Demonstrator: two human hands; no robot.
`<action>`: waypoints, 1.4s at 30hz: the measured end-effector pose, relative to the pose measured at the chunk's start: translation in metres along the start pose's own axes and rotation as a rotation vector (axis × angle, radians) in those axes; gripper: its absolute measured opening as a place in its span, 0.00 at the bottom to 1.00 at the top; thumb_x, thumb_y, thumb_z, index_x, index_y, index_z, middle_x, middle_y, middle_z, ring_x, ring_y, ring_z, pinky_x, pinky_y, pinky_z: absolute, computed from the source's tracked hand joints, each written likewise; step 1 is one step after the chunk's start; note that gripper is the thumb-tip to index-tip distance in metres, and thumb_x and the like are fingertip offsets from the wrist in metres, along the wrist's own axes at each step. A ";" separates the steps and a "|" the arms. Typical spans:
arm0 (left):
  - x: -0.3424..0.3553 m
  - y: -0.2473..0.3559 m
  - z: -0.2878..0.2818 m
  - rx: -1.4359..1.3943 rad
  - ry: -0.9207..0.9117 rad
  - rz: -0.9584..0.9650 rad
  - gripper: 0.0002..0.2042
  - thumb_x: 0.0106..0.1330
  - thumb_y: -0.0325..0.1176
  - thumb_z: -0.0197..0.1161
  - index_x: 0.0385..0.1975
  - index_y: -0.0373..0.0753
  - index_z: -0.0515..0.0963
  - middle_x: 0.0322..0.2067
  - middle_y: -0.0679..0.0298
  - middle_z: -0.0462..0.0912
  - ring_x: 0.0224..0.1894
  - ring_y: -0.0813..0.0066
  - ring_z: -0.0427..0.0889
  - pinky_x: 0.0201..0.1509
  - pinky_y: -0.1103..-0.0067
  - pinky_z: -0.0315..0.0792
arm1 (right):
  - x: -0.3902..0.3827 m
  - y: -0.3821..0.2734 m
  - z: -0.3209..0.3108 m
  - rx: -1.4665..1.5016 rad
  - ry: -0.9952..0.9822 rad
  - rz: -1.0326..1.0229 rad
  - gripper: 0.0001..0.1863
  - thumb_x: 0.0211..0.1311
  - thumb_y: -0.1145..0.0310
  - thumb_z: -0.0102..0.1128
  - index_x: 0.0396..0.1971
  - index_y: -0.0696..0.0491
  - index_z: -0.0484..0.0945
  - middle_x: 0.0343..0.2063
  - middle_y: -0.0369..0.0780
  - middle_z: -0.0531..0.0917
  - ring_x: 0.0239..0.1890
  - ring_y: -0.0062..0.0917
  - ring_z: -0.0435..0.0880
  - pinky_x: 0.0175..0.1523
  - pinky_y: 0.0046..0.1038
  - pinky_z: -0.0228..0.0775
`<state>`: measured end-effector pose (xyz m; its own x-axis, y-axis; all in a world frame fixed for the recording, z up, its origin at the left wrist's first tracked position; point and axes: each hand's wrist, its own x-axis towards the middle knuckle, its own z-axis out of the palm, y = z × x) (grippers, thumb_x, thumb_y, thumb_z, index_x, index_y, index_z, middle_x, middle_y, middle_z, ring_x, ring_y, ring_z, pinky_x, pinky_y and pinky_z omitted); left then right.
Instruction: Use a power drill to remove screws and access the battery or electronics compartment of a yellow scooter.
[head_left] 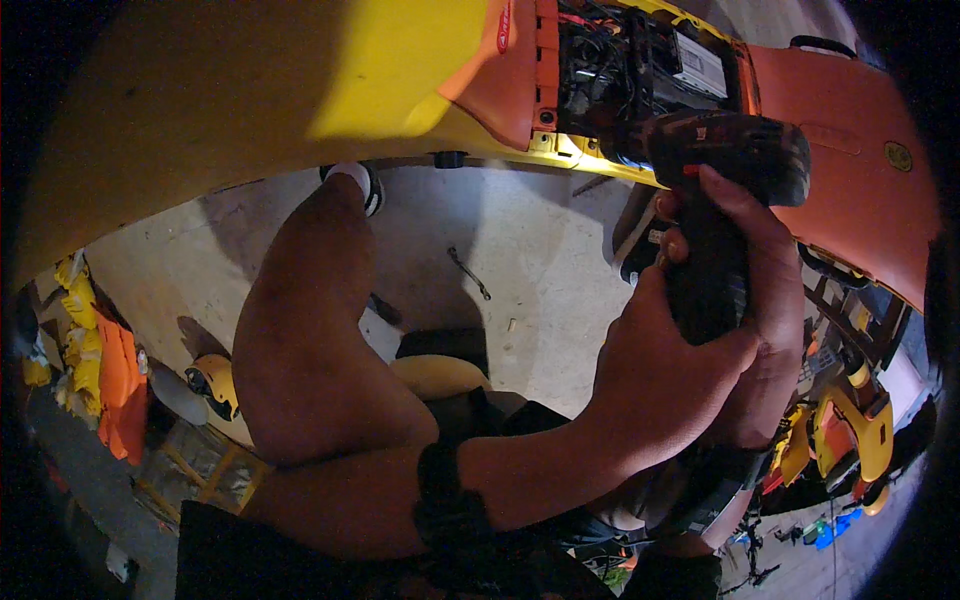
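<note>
A dark cordless drill (730, 150) is held up in front of the open bay of a yellow and orange vehicle body (400, 60), nose to the left. My right hand (775, 265) is wrapped round the handle from the right side. From below, my left hand (675, 365) is closed round the lower handle, with a black watch on its wrist. The drill's tip is dark and overlaps the bay's lower edge, so contact cannot be told. Inside the open bay (600, 65) are black wires and a pale rectangular box (698, 65). Light falls on the yellow lower edge.
A wrench (468, 273) lies on the concrete floor (540, 330) below the vehicle. My bent leg (310, 320) takes up the left middle. To the left are yellow and orange pieces (120, 385); at the right are more yellow parts (855, 430) and an orange panel (840, 130).
</note>
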<state>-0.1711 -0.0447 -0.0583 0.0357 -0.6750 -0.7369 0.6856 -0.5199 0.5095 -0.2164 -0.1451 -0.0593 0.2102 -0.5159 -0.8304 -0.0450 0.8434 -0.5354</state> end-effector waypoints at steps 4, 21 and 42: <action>0.001 -0.004 0.005 -0.075 -0.027 0.016 0.38 0.52 0.40 0.65 0.60 0.29 0.57 0.50 0.42 0.75 0.54 0.52 0.77 0.60 0.68 0.69 | -0.002 -0.003 -0.003 -0.012 -0.002 -0.013 0.15 0.61 0.64 0.61 0.43 0.54 0.74 0.29 0.42 0.81 0.21 0.23 0.77 0.26 0.22 0.71; 0.001 -0.001 -0.003 -0.031 0.003 0.007 0.35 0.52 0.39 0.66 0.58 0.29 0.60 0.50 0.45 0.76 0.54 0.55 0.78 0.60 0.68 0.70 | 0.003 0.002 0.000 -0.024 -0.015 -0.006 0.15 0.60 0.66 0.62 0.44 0.57 0.74 0.28 0.43 0.81 0.20 0.23 0.77 0.26 0.19 0.73; -0.002 0.004 0.001 -0.072 -0.067 -0.061 0.35 0.51 0.36 0.65 0.58 0.29 0.59 0.50 0.45 0.75 0.54 0.54 0.77 0.60 0.69 0.69 | -0.006 -0.006 0.002 -0.093 0.030 -0.023 0.14 0.61 0.64 0.61 0.43 0.55 0.74 0.29 0.42 0.82 0.21 0.22 0.77 0.26 0.21 0.71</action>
<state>-0.1691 -0.0464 -0.0544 -0.0550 -0.6778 -0.7332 0.7359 -0.5239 0.4291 -0.2158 -0.1464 -0.0507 0.1827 -0.5405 -0.8212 -0.1315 0.8144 -0.5653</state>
